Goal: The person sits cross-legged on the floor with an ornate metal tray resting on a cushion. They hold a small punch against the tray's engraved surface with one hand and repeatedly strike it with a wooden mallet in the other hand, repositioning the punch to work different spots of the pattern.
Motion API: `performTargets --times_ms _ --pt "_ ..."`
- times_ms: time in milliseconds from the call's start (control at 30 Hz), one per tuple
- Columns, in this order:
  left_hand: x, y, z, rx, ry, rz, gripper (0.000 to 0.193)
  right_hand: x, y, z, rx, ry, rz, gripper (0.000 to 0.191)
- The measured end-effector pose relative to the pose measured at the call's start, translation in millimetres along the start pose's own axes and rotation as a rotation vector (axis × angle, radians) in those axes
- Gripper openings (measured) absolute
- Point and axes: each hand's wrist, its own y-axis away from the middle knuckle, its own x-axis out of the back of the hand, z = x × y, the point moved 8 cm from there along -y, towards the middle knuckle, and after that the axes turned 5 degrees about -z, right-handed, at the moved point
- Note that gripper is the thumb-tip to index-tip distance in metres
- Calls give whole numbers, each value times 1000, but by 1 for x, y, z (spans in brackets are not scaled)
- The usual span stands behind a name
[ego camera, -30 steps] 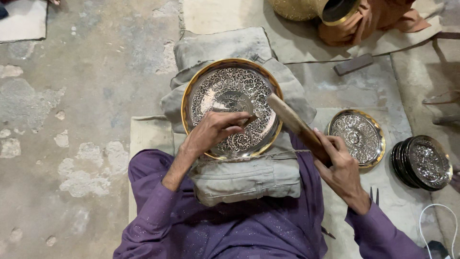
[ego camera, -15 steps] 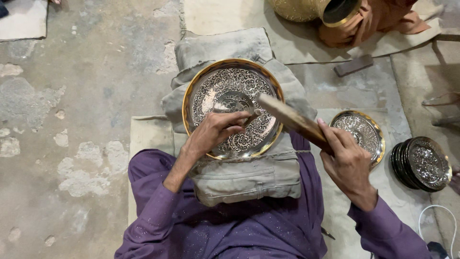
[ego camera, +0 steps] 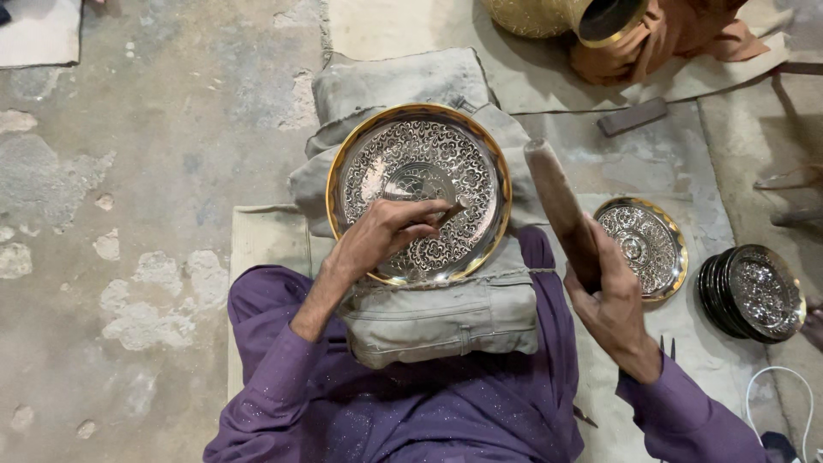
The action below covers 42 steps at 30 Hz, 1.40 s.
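Gripping a small metal punch [ego camera: 453, 208] against the large round gold-rimmed engraved plate [ego camera: 418, 194], the left hand [ego camera: 386, 233] stayed closed. The right hand [ego camera: 610, 304] clasped a long wooden mallet [ego camera: 559, 206], raised toward twelve o'clock, at three o'clock from the punch. The plate rested on a grey cloth cushion [ego camera: 446, 313] over concrete floor [ego camera: 154, 146].

Single head cam, looking straight down from close above both hands, left hand [ego camera: 387, 230] near frame centre.
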Motion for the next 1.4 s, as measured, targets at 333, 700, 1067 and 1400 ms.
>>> performTargets --times_ms 333,700,1067,1400 --pt "3 0 5 -35 -26 3 42 -19 6 14 -137 347 -206 83" --pt "-5 -2 -7 6 -24 -51 45 -21 22 27 -167 -101 35 72" --pt "2 -4 5 -11 -12 -71 43 -25 21 19 -170 231 -110 75" --pt "-1 -6 1 10 -8 -99 44 -22 25 19 -94 -145 72 75"
